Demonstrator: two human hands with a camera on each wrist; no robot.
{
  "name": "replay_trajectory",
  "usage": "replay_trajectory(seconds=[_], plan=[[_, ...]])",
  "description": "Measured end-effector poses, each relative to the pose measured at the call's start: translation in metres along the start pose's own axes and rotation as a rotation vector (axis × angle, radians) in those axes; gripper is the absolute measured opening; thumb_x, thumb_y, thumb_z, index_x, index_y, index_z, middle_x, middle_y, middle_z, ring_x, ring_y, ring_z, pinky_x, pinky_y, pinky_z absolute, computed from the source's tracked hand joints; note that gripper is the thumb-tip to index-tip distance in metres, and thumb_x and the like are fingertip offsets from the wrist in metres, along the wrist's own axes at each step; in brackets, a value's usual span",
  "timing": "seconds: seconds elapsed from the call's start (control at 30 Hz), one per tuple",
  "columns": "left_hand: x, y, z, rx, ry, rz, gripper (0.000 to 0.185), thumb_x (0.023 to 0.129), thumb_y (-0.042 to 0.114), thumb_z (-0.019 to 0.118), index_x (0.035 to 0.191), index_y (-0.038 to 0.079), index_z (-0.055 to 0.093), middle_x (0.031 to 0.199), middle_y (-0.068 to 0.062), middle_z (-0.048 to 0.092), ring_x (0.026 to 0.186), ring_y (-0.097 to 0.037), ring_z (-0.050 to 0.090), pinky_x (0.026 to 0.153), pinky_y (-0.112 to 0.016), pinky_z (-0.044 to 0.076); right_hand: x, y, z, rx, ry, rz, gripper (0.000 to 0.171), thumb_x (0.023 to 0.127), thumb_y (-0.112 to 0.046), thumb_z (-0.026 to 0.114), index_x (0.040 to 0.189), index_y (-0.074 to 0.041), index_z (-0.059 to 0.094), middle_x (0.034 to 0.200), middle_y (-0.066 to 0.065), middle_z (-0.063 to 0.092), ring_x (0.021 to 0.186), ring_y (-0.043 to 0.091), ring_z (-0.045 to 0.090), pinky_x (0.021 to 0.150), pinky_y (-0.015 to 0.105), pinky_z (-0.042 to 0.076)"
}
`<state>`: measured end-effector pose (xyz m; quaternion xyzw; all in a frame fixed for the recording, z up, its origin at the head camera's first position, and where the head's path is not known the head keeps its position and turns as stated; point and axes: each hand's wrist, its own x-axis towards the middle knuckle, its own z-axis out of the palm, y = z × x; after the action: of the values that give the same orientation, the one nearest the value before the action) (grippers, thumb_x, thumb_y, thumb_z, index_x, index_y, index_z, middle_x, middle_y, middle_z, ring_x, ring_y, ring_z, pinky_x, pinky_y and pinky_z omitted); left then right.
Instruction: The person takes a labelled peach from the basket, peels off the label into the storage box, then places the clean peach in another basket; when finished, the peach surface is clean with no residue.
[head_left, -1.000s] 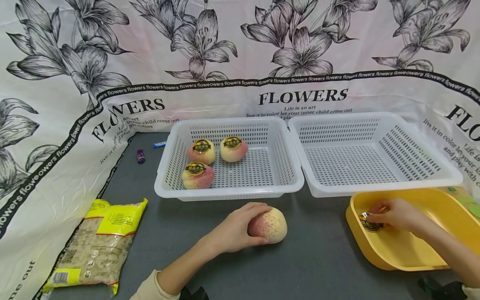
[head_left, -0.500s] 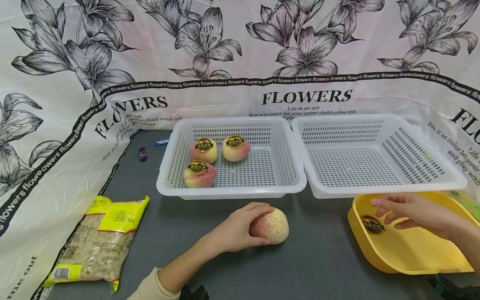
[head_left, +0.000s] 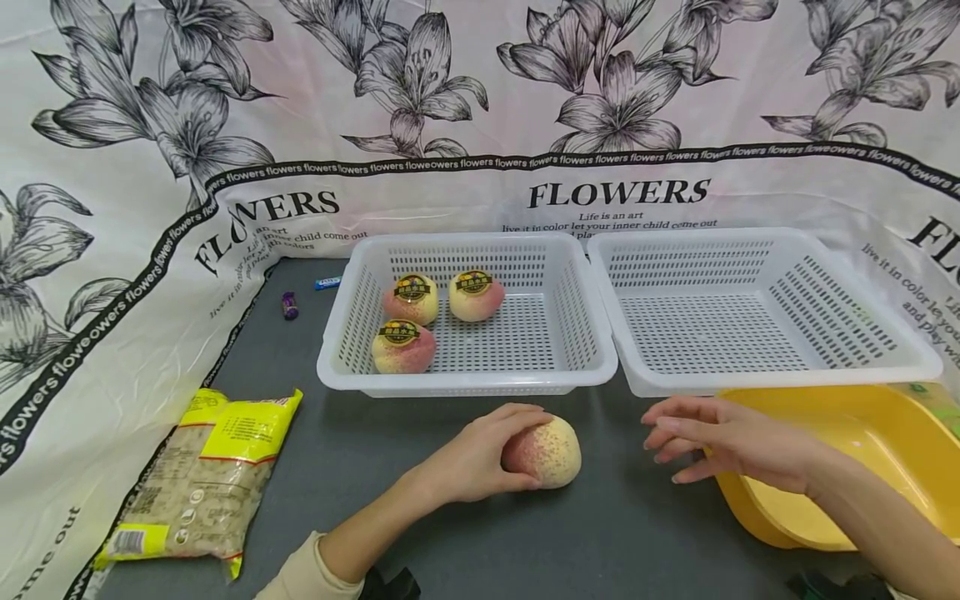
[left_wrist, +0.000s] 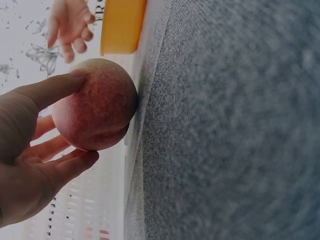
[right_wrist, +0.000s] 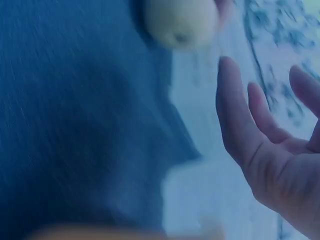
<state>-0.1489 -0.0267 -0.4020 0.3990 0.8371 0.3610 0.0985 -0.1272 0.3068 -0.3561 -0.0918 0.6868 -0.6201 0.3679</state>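
Moved: right hand [head_left: 720, 437] has left the yellow tray [head_left: 885, 433] and come out over the grey table [head_left: 375, 433], toward the peach [head_left: 543, 450]; half a second ago it hung above the sticker in the tray. Left hand and peach have stayed put.
Peach: on the table in front of the left basket [head_left: 465, 379], at about 6 o'clock from its front rim; no sticker shows on it.
Left hand: [head_left: 468, 458] curled round the peach's left side, thumb on top and fingers below in the left wrist view [left_wrist: 30, 150].
Right hand: fingers straight and spread, holding nothing seen; a sticker on a fingertip cannot be ruled out.
Key relation: peach lies at 9 o'clock from the right hand, near but apart; it is roundish, no clear long axis. Left hand is nearer, already on it.
Basket: three stickered peaches [head_left: 405, 346] at its left end.
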Motion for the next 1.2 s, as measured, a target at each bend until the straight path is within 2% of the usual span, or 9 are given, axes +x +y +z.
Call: replay_trajectory(seconds=[0.2, 0.4, 0.7, 0.87, 0.97, 1.03, 1.07, 1.13, 1.2], plan=[[0.001, -0.001, 0.001, 0.004, -0.009, 0.002, 0.069, 0.077, 0.021, 0.081, 0.137, 0.012, 0.049, 0.137, -0.004, 0.046, 0.121, -0.016, 0.047, 0.095, -0.03, 0.042, 0.038, 0.015, 0.033, 0.028, 0.037, 0.068, 0.047, 0.101, -0.024, 0.05, 0.135, 0.005, 0.038, 0.122, 0.02, 0.051, 0.109, 0.03, 0.054, 0.084, 0.047, 0.05], [0.001, -0.002, 0.001, 0.013, -0.012, 0.015, 0.068, 0.078, 0.021, 0.081, 0.138, 0.012, 0.048, 0.137, -0.004, 0.046, 0.119, -0.016, 0.048, 0.093, -0.03, 0.043, 0.067, 0.021, 0.055, 0.054, 0.048, 0.023, 0.059, 0.098, -0.024, 0.056, 0.142, 0.003, 0.027, 0.13, 0.022, 0.043, 0.11, 0.031, 0.052, 0.085, 0.049, 0.049], [0.0, -0.001, 0.001, 0.022, -0.01, 0.026, 0.068, 0.078, 0.02, 0.081, 0.137, 0.011, 0.048, 0.137, -0.005, 0.045, 0.12, -0.016, 0.047, 0.094, -0.03, 0.043, 0.089, 0.022, 0.075, 0.015, 0.091, -0.085, 0.071, 0.089, -0.016, 0.069, 0.143, 0.002, 0.027, 0.13, 0.023, 0.044, 0.108, 0.031, 0.052, 0.083, 0.045, 0.05], [-0.004, 0.002, -0.015, -0.007, 0.001, 0.078, 0.064, 0.081, 0.02, 0.078, 0.137, 0.011, 0.049, 0.138, -0.004, 0.046, 0.123, -0.015, 0.045, 0.096, -0.03, 0.042, 0.091, 0.022, 0.078, 0.015, 0.099, -0.104, 0.072, 0.088, -0.016, 0.07, 0.142, 0.003, 0.028, 0.127, 0.023, 0.047, 0.107, 0.03, 0.053, 0.082, 0.046, 0.051], [-0.008, 0.004, -0.035, -0.093, 0.124, 0.178, 0.056, 0.083, 0.015, 0.076, 0.133, 0.007, 0.053, 0.134, -0.005, 0.052, 0.121, -0.014, 0.048, 0.094, -0.031, 0.044, 0.091, 0.022, 0.078, 0.02, 0.098, -0.101, 0.071, 0.088, -0.015, 0.071, 0.142, 0.002, 0.029, 0.126, 0.022, 0.048, 0.107, 0.03, 0.054, 0.082, 0.046, 0.051], [-0.014, 0.005, -0.051, -0.117, 0.28, 0.249, 0.048, 0.083, 0.01, 0.074, 0.128, 0.005, 0.057, 0.128, -0.006, 0.057, 0.116, -0.015, 0.052, 0.09, -0.032, 0.046, 0.091, 0.022, 0.078, 0.019, 0.101, -0.101, 0.07, 0.087, -0.015, 0.071, 0.142, 0.002, 0.03, 0.126, 0.022, 0.048, 0.107, 0.03, 0.054, 0.082, 0.046, 0.051], [-0.017, 0.004, -0.058, -0.116, 0.381, 0.285, 0.042, 0.085, 0.012, 0.072, 0.124, 0.003, 0.059, 0.124, -0.007, 0.06, 0.11, -0.017, 0.056, 0.086, -0.033, 0.049, 0.091, 0.023, 0.078, 0.017, 0.101, -0.102, 0.07, 0.087, -0.015, 0.071, 0.141, 0.002, 0.031, 0.126, 0.022, 0.048, 0.107, 0.031, 0.054, 0.082, 0.046, 0.051], [-0.026, 0.001, -0.075, -0.093, 0.577, 0.274, 0.037, 0.085, 0.009, 0.071, 0.121, 0.002, 0.062, 0.12, -0.007, 0.061, 0.108, -0.018, 0.057, 0.086, -0.035, 0.049, 0.091, 0.023, 0.078, 0.008, 0.102, -0.104, 0.069, 0.087, -0.015, 0.071, 0.141, 0.002, 0.032, 0.126, 0.022, 0.047, 0.107, 0.031, 0.054, 0.082, 0.046, 0.051], [-0.036, -0.005, -0.09, -0.055, 0.755, 0.165, 0.035, 0.087, 0.009, 0.069, 0.12, 0.003, 0.062, 0.121, -0.007, 0.06, 0.11, -0.018, 0.054, 0.089, -0.038, 0.047, 0.091, 0.023, 0.078, 0.003, 0.104, -0.107, 0.069, 0.087, -0.015, 0.071, 0.141, 0.002, 0.032, 0.127, 0.022, 0.047, 0.107, 0.031, 0.053, 0.082, 0.045, 0.051]])
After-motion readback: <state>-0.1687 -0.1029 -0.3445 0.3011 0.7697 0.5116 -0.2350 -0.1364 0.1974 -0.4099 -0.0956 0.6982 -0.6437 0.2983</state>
